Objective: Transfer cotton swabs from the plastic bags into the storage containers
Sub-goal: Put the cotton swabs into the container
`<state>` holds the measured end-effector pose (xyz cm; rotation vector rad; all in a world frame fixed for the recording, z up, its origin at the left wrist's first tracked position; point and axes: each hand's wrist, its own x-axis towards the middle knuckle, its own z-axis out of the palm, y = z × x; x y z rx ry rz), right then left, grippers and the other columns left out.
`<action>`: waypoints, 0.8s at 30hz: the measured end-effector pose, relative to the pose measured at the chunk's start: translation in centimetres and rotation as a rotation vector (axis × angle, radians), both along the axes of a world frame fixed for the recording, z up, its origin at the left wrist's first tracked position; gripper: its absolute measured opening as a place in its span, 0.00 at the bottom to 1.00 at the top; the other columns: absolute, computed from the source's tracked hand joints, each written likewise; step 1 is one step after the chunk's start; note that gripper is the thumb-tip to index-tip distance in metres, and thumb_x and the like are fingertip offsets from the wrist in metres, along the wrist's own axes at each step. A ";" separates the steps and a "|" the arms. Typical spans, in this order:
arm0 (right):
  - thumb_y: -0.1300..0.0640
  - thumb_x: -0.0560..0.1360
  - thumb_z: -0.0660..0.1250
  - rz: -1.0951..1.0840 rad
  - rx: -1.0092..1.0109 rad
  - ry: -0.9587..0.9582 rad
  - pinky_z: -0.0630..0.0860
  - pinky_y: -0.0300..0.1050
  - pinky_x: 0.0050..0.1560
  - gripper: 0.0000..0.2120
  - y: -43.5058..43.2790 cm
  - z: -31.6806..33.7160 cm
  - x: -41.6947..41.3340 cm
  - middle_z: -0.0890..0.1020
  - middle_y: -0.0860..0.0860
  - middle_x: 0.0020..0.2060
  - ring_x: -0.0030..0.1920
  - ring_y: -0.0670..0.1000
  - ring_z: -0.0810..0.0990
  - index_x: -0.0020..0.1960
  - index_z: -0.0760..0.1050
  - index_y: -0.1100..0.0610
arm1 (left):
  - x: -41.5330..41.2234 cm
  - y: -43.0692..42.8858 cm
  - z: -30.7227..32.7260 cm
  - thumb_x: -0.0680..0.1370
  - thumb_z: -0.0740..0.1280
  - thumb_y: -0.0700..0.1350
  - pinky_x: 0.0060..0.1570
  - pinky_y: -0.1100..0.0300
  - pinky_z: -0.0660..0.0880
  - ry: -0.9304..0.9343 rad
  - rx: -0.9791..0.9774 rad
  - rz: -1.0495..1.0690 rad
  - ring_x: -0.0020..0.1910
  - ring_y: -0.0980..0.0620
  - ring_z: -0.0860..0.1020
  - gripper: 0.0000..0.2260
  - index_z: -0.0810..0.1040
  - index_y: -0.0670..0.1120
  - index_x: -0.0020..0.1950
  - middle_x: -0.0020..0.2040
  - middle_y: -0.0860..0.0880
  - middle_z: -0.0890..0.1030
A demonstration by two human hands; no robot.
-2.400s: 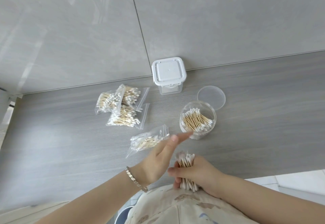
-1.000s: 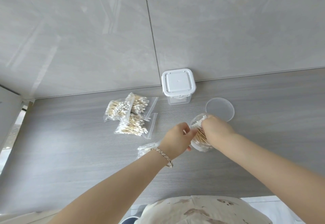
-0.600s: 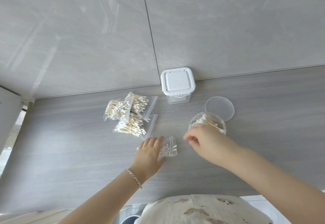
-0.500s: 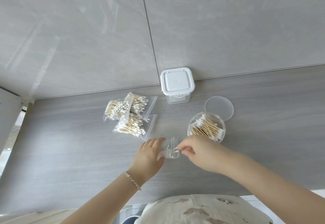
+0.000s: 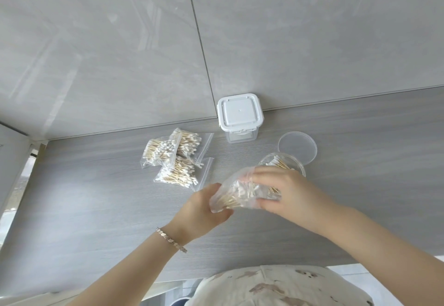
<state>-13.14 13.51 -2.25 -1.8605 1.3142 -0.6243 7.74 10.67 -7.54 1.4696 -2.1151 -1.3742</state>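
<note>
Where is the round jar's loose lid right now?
Head view, right of centre: the round clear lid lies flat on the counter just behind the open swab jar, right of the square lidded container.

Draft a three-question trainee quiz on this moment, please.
1. True or false: the square box has its lid on.
2. Of the left hand and the right hand, which holds the lifted bag of swabs? A: left only. B: right only. C: both.
3. How many full bags lie on the counter?
Key: 1 true; 2 C; 3 three.
</note>
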 end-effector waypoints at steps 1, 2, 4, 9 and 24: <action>0.61 0.71 0.71 -0.023 -0.023 0.009 0.57 0.18 0.58 0.20 0.0 0.0 -0.2 0.73 0.32 0.54 0.56 0.22 0.65 0.61 0.76 0.49 | -0.1 0.1 0.0 0.72 0.70 0.41 0.36 0.58 0.72 0.021 0.043 0.009 0.31 0.55 0.73 0.07 0.73 0.51 0.42 0.34 0.53 0.76; 0.61 0.72 0.69 -0.036 -0.046 0.028 0.57 0.18 0.59 0.18 0.0 0.0 -0.3 0.71 0.31 0.54 0.57 0.23 0.64 0.60 0.76 0.50 | -0.2 0.2 0.2 0.72 0.69 0.40 0.35 0.56 0.71 0.044 0.079 0.011 0.30 0.54 0.72 0.06 0.73 0.48 0.40 0.32 0.52 0.74; 0.62 0.73 0.68 -0.033 -0.048 0.065 0.57 0.18 0.59 0.17 0.0 0.0 -0.7 0.70 0.30 0.54 0.59 0.26 0.64 0.60 0.77 0.50 | -0.6 0.3 0.6 0.72 0.68 0.41 0.35 0.53 0.73 0.087 0.122 -0.001 0.32 0.51 0.73 0.05 0.73 0.46 0.39 0.32 0.48 0.75; 0.60 0.73 0.69 -0.086 0.120 0.010 0.72 0.32 0.56 0.23 0.2 0.0 -1.3 0.76 0.34 0.52 0.52 0.38 0.77 0.53 0.70 0.32 | -1.4 0.4 1.7 0.75 0.67 0.38 0.35 0.62 0.70 0.247 0.184 -0.036 0.33 0.55 0.71 0.08 0.72 0.48 0.39 0.33 0.52 0.73; 0.65 0.63 0.76 -0.263 0.450 -0.460 0.79 0.47 0.52 0.19 0.8 -0.6 -0.7 0.85 0.52 0.44 0.43 0.48 0.82 0.50 0.79 0.52 | -2.8 0.7 3.2 0.74 0.62 0.40 0.33 0.66 0.64 0.183 0.240 -0.128 0.29 0.58 0.65 0.15 0.70 0.59 0.33 0.28 0.59 0.68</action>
